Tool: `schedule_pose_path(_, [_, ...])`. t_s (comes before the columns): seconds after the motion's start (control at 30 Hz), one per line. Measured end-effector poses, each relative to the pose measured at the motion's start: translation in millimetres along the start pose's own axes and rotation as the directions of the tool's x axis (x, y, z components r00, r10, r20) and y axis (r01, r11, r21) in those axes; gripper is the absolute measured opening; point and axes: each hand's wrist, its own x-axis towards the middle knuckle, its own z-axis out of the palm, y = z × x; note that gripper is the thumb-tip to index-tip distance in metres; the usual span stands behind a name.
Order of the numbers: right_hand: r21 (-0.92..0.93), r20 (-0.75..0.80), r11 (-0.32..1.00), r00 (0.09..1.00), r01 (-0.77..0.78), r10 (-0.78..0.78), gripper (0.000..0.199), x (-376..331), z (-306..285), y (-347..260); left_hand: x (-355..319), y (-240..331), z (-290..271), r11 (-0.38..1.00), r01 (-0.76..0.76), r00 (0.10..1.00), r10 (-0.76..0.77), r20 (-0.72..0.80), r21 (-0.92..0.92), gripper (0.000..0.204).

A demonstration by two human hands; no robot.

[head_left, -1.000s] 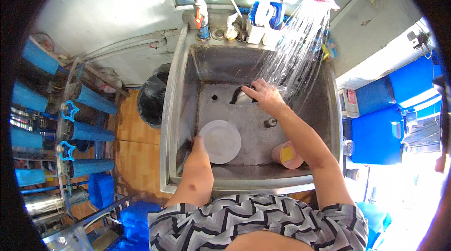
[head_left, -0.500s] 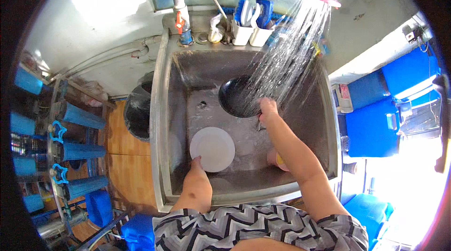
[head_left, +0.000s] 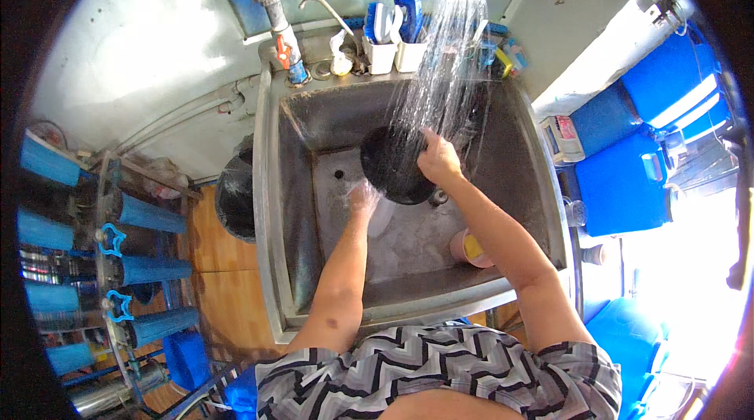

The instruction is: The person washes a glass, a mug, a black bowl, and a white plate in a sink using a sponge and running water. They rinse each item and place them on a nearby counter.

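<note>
Over the steel sink [head_left: 271,208], a round black plate [head_left: 390,165], wet and tilted, is gripped at its rim by the right hand [head_left: 438,159]; the left hand [head_left: 363,198] is pressed open beneath it, under the falling water spray [head_left: 444,66].

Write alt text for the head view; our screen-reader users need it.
A person's right hand holds a black dish under a falling spray of water in a steel sink, while the left hand reaches a white plate beneath it. Blue cylinders line a rack at left.
</note>
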Motion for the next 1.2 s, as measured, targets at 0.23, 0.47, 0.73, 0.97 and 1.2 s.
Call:
schedule_pose_path(0.23, [-0.211, -0.285, 0.977, 0.955, 0.023, -0.084, 0.051, -11, -86, 29, -7, 72, -37, 0.871, -0.491, 0.869, 0.492, 0.054, -0.027, 0.040])
schedule_pose_path(0.47, [-0.275, -0.375, 0.960, 0.926, -0.060, -0.050, 0.052, -35, -122, 104, -29, 67, -108, 0.735, -0.635, 0.766, 0.638, 0.075, 0.236, 0.051])
schedule_pose_path(0.73, [-0.233, -0.431, 0.968, 0.902, -0.089, -0.021, 0.052, -62, -108, 131, -17, 125, -97, 0.510, -0.820, 0.563, 0.800, 0.208, 0.260, 0.044])
schedule_pose_path(0.97, [-0.179, -0.520, 0.965, 0.852, -0.189, 0.070, 0.051, -67, -126, 151, -37, 156, -91, 0.206, -0.951, 0.253, 0.947, 0.199, 0.232, 0.046])
schedule_pose_path(1.2, [-0.029, -0.408, 0.964, 0.883, -0.266, 0.231, 0.050, -65, -117, 161, -32, 113, -134, 0.282, -0.835, 0.442, 0.856, 0.269, 0.473, 0.045])
